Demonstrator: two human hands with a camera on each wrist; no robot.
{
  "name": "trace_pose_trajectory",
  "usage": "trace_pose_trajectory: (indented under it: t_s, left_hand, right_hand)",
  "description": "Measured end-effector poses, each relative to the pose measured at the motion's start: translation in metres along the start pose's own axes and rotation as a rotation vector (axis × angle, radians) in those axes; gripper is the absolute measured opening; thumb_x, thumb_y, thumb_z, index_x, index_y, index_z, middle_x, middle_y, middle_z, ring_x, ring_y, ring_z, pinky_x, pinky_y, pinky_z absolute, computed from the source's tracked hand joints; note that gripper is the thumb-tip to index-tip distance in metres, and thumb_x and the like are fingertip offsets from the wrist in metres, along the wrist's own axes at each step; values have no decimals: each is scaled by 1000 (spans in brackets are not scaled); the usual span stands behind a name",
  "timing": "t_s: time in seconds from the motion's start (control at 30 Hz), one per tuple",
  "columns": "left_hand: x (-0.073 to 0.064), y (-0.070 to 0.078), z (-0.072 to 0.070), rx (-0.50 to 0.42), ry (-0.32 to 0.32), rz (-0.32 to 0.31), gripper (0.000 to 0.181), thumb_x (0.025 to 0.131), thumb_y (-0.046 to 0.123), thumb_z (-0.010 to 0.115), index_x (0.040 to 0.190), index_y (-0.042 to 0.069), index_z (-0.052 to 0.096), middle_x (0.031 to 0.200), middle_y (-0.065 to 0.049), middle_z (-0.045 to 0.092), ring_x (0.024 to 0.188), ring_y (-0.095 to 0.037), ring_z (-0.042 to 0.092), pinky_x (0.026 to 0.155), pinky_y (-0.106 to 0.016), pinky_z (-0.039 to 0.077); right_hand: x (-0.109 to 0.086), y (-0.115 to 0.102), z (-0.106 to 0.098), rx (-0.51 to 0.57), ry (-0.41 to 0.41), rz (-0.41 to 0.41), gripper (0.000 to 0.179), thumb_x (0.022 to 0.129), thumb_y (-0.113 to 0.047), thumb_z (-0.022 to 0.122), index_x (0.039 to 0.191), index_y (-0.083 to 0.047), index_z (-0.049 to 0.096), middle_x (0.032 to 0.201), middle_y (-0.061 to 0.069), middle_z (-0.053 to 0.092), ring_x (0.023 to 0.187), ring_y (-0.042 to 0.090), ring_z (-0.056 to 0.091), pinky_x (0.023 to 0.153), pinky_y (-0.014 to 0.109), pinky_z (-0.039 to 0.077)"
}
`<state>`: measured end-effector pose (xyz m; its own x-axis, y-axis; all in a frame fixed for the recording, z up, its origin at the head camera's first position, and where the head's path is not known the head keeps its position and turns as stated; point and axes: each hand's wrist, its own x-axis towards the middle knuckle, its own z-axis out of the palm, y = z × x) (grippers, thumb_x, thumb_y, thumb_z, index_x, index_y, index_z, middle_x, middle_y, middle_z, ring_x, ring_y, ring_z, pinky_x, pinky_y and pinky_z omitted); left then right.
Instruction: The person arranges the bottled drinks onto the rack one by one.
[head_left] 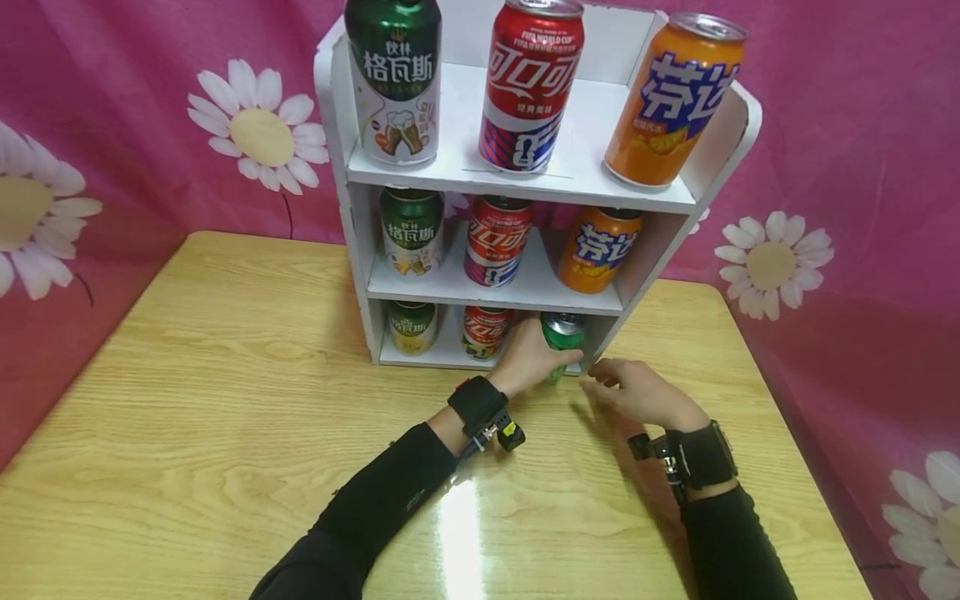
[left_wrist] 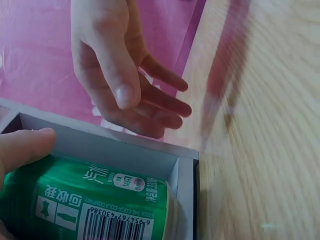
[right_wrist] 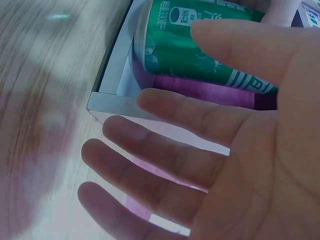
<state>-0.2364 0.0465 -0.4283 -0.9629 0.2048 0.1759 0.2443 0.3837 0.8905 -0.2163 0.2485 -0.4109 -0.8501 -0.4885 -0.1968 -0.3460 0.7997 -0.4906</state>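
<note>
My left hand [head_left: 531, 358] grips a green soda can [head_left: 564, 329] in the right part of the bottom shelf, its thumb across the can's side. In the left wrist view the can's barcode and white print [left_wrist: 117, 220] show, with the thumb [left_wrist: 27, 147] on its upper part. Beside the lower right corner of the white shelf rack [head_left: 495, 293], my right hand [head_left: 637, 390] is empty. In the right wrist view its fingers [right_wrist: 165, 155] are spread and nearly straight, and the thumb overlaps the green can. A red cola can [head_left: 483, 329] stands just left of my left hand.
Kvass cans [head_left: 411, 233] stand on the left of each shelf, with red cola cans [head_left: 498, 242] in the middle. Orange soda cans [head_left: 600, 250] stand on the right of the upper two shelves. The rack is on a wooden table [head_left: 225, 400] before a pink flowered cloth [head_left: 150, 167].
</note>
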Motion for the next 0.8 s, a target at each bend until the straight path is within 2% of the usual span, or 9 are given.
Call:
trace_pose_trajectory:
  t_s: [0.17, 0.37, 0.57, 0.67, 0.8]
  left_hand:
    - [3, -2, 0, 26, 38, -1, 76, 74, 28, 82, 134, 6, 41, 120, -7, 57, 107, -19, 55, 90, -29, 45]
    - [4, -2, 0, 51, 47, -32, 78, 74, 32, 81, 135, 7, 40, 120, -7, 56, 108, -19, 54, 91, -30, 44]
    - [7, -7, 3, 5, 39, -54, 83, 74, 32, 82, 139, 8, 36, 125, -8, 53, 112, -21, 52, 95, -31, 42]
    - [7, -10, 4, -9, 34, -65, 88, 72, 25, 84, 141, 7, 33, 127, -10, 51, 115, -23, 50, 98, -32, 39]
    - [8, -13, 7, 61, 33, -73, 89, 69, 12, 82, 141, 5, 31, 127, -12, 51, 115, -24, 49, 100, -32, 38]
  right_hand:
    - [0, -1, -1, -5, 6, -10, 42, 96, -34, 55, 121, -1, 60, 113, 13, 63, 100, 30, 59, 83, 47, 50]
    - [0, -2, 1, -3, 4, 4, 41, 96, -31, 56, 121, 1, 60, 113, 14, 63, 100, 30, 59, 83, 46, 50]
    - [0, -4, 2, -8, -2, 14, 41, 96, -31, 56, 121, 2, 59, 112, 14, 63, 101, 30, 58, 84, 47, 49]
    - [0, -4, 2, -14, -2, 7, 41, 96, -32, 55, 121, 1, 60, 111, 13, 63, 100, 29, 58, 84, 47, 49]
    - [1, -2, 2, -17, 9, -19, 38, 96, -31, 56, 119, -2, 61, 106, 9, 64, 98, 27, 59, 83, 46, 49]
